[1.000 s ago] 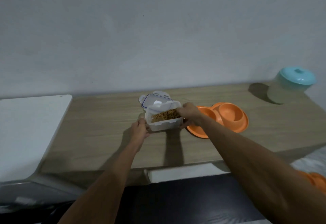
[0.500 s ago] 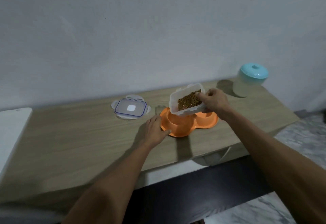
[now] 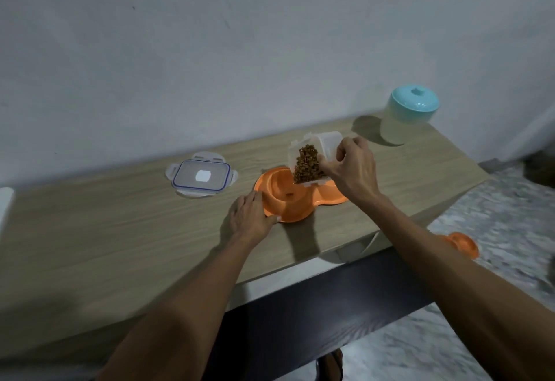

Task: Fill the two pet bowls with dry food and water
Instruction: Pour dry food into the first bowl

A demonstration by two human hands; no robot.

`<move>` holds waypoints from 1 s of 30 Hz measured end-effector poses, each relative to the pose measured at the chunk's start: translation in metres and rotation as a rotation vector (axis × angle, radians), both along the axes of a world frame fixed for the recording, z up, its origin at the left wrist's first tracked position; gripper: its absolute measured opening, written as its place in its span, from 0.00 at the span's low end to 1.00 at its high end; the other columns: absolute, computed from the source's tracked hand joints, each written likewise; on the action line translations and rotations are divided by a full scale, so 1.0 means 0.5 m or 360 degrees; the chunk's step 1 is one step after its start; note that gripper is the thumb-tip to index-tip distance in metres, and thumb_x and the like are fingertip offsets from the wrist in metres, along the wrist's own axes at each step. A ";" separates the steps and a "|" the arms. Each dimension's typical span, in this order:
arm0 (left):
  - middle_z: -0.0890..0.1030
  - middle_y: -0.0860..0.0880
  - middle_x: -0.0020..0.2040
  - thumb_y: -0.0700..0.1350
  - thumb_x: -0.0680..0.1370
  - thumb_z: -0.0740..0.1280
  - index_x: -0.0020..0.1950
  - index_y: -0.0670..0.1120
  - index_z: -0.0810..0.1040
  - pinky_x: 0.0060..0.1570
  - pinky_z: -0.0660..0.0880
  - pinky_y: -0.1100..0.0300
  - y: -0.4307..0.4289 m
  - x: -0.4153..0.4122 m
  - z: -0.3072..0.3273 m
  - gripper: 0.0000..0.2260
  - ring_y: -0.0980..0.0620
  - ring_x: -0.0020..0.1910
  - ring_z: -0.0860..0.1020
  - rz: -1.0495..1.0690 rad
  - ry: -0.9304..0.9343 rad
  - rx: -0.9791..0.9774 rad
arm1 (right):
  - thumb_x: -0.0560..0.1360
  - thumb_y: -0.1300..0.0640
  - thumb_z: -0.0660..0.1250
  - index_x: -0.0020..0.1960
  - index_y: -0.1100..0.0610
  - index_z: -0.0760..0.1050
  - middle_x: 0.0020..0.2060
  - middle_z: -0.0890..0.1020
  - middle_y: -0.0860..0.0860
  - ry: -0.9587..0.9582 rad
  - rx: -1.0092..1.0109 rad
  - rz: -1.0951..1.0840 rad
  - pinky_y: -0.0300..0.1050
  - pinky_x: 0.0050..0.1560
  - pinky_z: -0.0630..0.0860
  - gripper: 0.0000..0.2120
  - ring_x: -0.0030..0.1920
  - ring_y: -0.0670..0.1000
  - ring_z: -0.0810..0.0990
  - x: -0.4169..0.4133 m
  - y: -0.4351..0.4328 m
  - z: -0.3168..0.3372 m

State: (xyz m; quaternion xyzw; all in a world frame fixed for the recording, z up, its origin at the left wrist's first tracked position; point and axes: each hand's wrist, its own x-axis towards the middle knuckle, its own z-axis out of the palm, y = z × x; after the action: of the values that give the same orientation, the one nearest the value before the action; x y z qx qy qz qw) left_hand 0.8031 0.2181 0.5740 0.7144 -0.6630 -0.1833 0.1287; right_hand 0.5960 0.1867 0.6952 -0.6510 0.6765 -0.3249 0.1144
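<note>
Orange pet bowl [image 3: 279,200] sits directly below our tilted food container [image 3: 326,143]; right hand [image 3: 356,170] grip curls round the container, left hand [image 3: 250,215] lies spread against the rim.

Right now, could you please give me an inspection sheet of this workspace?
Surface: light wood-grain tabletop.
Job's things: orange plastic double pet bowl near the front edge; clear plastic container of brown dry kibble tilted above its left hollow; translucent jug with teal lid at the far right corner.
Clutter: clear container lid with blue seal, lying flat left of the bowl.
Hands: left hand rests flat on the table, touching the bowl's rim; right hand grips the container.
Cables: nothing seen.
Surroundings: grey wall; marbled floor with another orange object on it.
</note>
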 end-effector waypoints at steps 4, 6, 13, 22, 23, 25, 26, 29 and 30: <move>0.73 0.49 0.68 0.60 0.69 0.74 0.68 0.48 0.70 0.66 0.68 0.45 -0.007 -0.004 -0.004 0.32 0.45 0.68 0.69 0.0036 0.0032 0.0032 | 0.71 0.51 0.74 0.39 0.57 0.67 0.44 0.71 0.52 0.0091 -0.0073 0.0066 0.46 0.39 0.68 0.17 0.39 0.53 0.72 0.005 0.004 -0.004; 0.73 0.49 0.68 0.59 0.69 0.75 0.68 0.48 0.70 0.67 0.68 0.45 -0.009 -0.005 -0.007 0.32 0.45 0.68 0.69 0.0054 0.0049 0.0036 | 0.70 0.51 0.74 0.40 0.57 0.67 0.44 0.70 0.52 0.0107 -0.0079 0.0086 0.45 0.38 0.67 0.17 0.40 0.53 0.71 0.007 0.004 -0.006; 0.73 0.49 0.69 0.58 0.69 0.75 0.69 0.49 0.68 0.67 0.68 0.44 -0.011 -0.007 -0.010 0.33 0.45 0.69 0.69 0.0074 0.0070 0.0061 | 0.69 0.49 0.75 0.41 0.57 0.68 0.44 0.70 0.51 0.0128 -0.0093 0.0072 0.45 0.38 0.67 0.18 0.41 0.53 0.71 0.010 0.003 -0.012; 0.72 0.48 0.69 0.58 0.70 0.75 0.70 0.48 0.68 0.68 0.67 0.44 -0.011 -0.008 -0.009 0.33 0.45 0.70 0.68 0.0085 0.0069 0.0082 | 0.69 0.48 0.75 0.41 0.57 0.69 0.44 0.70 0.51 0.0112 -0.0108 0.0036 0.47 0.38 0.71 0.18 0.41 0.53 0.72 0.013 0.002 -0.013; 0.72 0.48 0.70 0.58 0.70 0.75 0.70 0.48 0.68 0.68 0.67 0.44 -0.011 -0.008 -0.008 0.33 0.46 0.70 0.68 0.0085 0.0068 0.0085 | 0.69 0.48 0.75 0.41 0.57 0.69 0.44 0.70 0.51 0.0115 -0.0109 0.0035 0.48 0.39 0.73 0.18 0.41 0.53 0.72 0.013 0.003 -0.013; 0.72 0.48 0.70 0.57 0.70 0.74 0.70 0.48 0.68 0.69 0.67 0.44 -0.009 -0.008 -0.005 0.33 0.46 0.71 0.68 0.0083 0.0056 0.0090 | 0.69 0.48 0.75 0.41 0.58 0.70 0.44 0.71 0.51 0.0116 -0.0106 0.0036 0.49 0.39 0.74 0.18 0.41 0.53 0.72 0.014 0.003 -0.013; 0.72 0.48 0.70 0.57 0.70 0.74 0.70 0.48 0.68 0.68 0.67 0.44 -0.009 -0.009 -0.004 0.32 0.46 0.70 0.68 0.0082 0.0054 0.0089 | 0.69 0.48 0.75 0.41 0.58 0.70 0.44 0.71 0.51 0.0115 -0.0102 0.0036 0.48 0.39 0.74 0.18 0.41 0.53 0.72 0.013 0.003 -0.013; 0.72 0.49 0.69 0.57 0.70 0.75 0.69 0.48 0.69 0.68 0.67 0.44 -0.009 -0.010 -0.002 0.32 0.45 0.70 0.68 0.0091 0.0073 0.0089 | 0.69 0.49 0.75 0.41 0.57 0.70 0.43 0.71 0.51 0.0066 -0.0082 0.0013 0.46 0.39 0.70 0.17 0.40 0.52 0.72 0.012 0.003 -0.013; 0.72 0.49 0.69 0.57 0.70 0.75 0.70 0.48 0.68 0.68 0.67 0.44 -0.009 -0.010 -0.002 0.33 0.45 0.70 0.69 0.0093 0.0076 0.0094 | 0.69 0.49 0.75 0.40 0.57 0.70 0.43 0.72 0.51 0.0025 -0.0068 -0.0018 0.45 0.39 0.68 0.17 0.40 0.52 0.71 0.011 0.002 -0.012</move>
State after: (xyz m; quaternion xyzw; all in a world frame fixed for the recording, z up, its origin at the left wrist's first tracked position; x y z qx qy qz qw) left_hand 0.7979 0.2136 0.5729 0.7324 -0.6328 -0.2159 0.1285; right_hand 0.6014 0.1875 0.6893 -0.6520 0.6739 -0.3348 0.0934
